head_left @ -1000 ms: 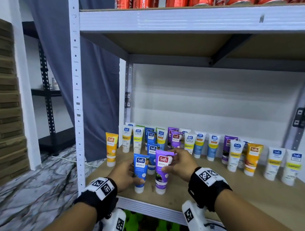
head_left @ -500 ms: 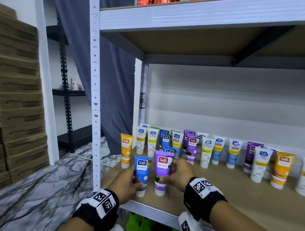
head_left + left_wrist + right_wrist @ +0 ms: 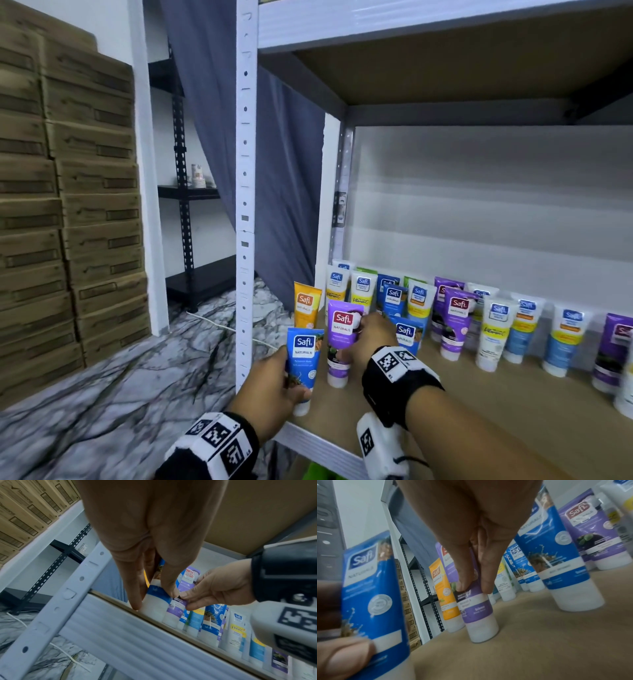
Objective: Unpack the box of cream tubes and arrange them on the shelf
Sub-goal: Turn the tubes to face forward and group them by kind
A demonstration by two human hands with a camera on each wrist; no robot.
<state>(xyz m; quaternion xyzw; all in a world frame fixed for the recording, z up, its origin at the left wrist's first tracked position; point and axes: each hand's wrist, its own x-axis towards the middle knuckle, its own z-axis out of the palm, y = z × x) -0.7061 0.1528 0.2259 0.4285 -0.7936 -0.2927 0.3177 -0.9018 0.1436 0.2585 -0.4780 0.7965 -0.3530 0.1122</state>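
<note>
Two tubes mid-placement at the shelf's (image 3: 513, 407) front-left corner: left hand (image 3: 270, 383) fingers curled round the blue tube (image 3: 304, 359), right hand (image 3: 368, 339) pinching the purple tube (image 3: 340, 337) standing cap-down just behind; next, probably, set the blue one upright, then let go.

left hand (image 3: 274, 380): lower centre of the head view, fingers and thumb curled round a blue tube (image 3: 303, 363)
right hand (image 3: 368, 337): centre, just right of the left, fingertips pinching a purple tube (image 3: 340, 337)
wrists: both in black bands with white marker blocks
forearms: bare, rising from the bottom edge
</note>
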